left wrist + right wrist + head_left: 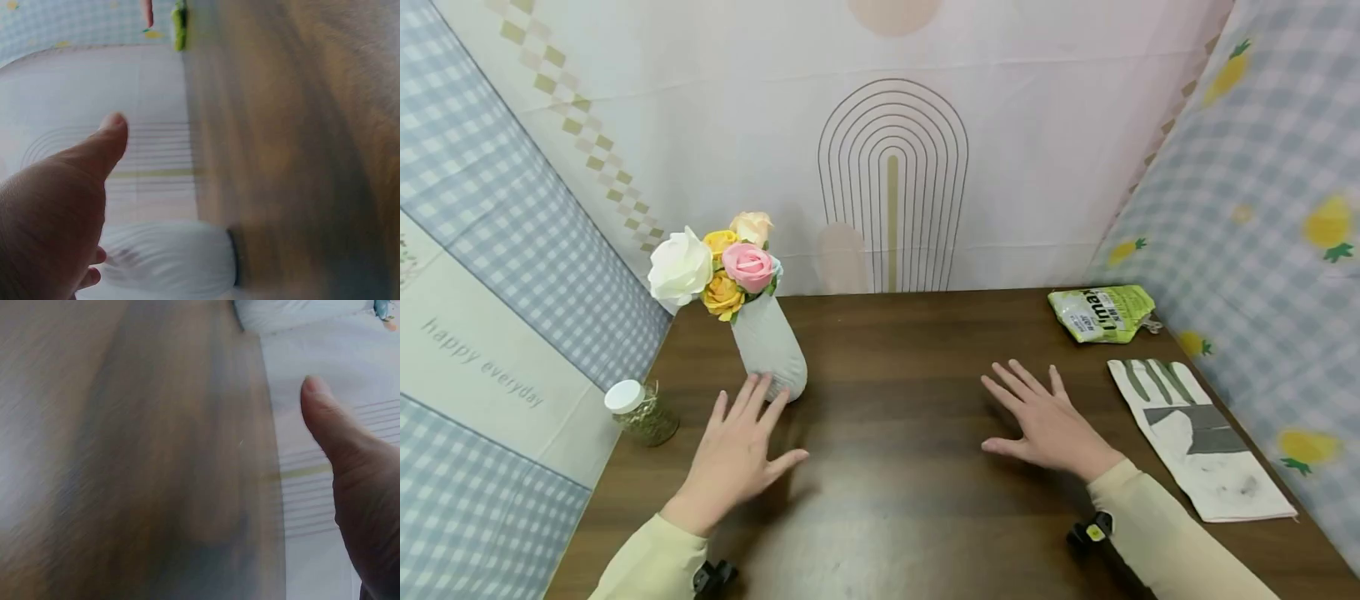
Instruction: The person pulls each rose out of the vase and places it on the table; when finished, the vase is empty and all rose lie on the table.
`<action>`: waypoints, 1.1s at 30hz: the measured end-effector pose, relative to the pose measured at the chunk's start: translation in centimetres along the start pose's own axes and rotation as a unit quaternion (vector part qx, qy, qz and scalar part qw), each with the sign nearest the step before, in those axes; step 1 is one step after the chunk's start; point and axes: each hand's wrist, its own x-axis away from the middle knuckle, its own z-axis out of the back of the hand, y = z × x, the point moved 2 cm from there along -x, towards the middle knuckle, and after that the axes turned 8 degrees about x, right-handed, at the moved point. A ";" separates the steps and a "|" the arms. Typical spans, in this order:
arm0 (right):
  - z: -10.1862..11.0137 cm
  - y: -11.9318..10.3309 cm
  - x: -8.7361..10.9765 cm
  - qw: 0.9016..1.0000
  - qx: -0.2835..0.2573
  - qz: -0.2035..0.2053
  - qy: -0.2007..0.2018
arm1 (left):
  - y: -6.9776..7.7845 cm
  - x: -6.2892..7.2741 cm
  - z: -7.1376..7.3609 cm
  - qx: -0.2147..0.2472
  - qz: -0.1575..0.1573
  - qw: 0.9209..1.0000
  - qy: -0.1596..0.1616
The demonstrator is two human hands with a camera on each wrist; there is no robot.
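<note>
Vase (767, 342) — likely light, possibly fragile, top-heavy under its flowers (748, 266); best held round the middle. Left grip (735, 450) and right grip (1047, 421) — fingers spread, holding nothing.

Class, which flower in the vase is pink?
The rose just below the peach bloom; the others are white, yellow, peach or pale blue.

L fingers (91, 277) nr wht vase (181, 259), blurry brn tbl (281, 156), grn pkt (179, 29) at top
</note>
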 end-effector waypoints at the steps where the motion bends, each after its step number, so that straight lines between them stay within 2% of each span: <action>1: 0.3 -0.2 -0.4 1.000 -0.012 0.007 0.006 | -0.2 -0.1 0.4 0.009 -0.004 1.000 0.022; 4: 1.6 -0.8 -1.9 0.997 -0.070 0.031 0.032 | -1.1 -0.3 1.7 0.047 -0.001 0.994 0.097; 7: 3.4 -2.1 -3.9 0.987 -0.142 0.054 0.054 | -2.2 -0.6 2.9 0.086 0.025 0.981 0.170; 10: 5.1 -3.8 -6.5 0.974 -0.191 0.088 0.090 | -3.3 -1.4 3.7 0.115 0.064 0.967 0.218; 12: 6.2 -5.2 -8.5 0.964 -0.208 0.116 0.120 | -4.1 -2.2 3.8 0.127 0.086 0.959 0.238; 16: 8.2 -8.6 -12.5 0.943 -0.216 0.178 0.181 | -5.3 -3.9 3.3 0.157 0.118 0.950 0.243; 20: 9.6 -12.0 -16.1 0.927 -0.216 0.215 0.217 | -5.8 -4.9 1.8 0.180 0.130 0.950 0.218; 22: 10.1 -13.5 -17.8 0.923 -0.216 0.223 0.227 | -5.7 -5.0 0.9 0.188 0.130 0.951 0.208; 25: 10.8 -15.3 -19.8 0.920 -0.227 0.218 0.234 | -5.4 -5.0 -0.2 0.202 0.131 0.948 0.211; 29: 11.6 -16.7 -21.7 0.918 -0.249 0.194 0.242 | -5.1 -4.7 -1.7 0.219 0.140 0.936 0.239; 33: 11.8 -17.4 -22.9 0.917 -0.269 0.170 0.241 | -4.7 -3.7 -3.5 0.228 0.155 0.924 0.264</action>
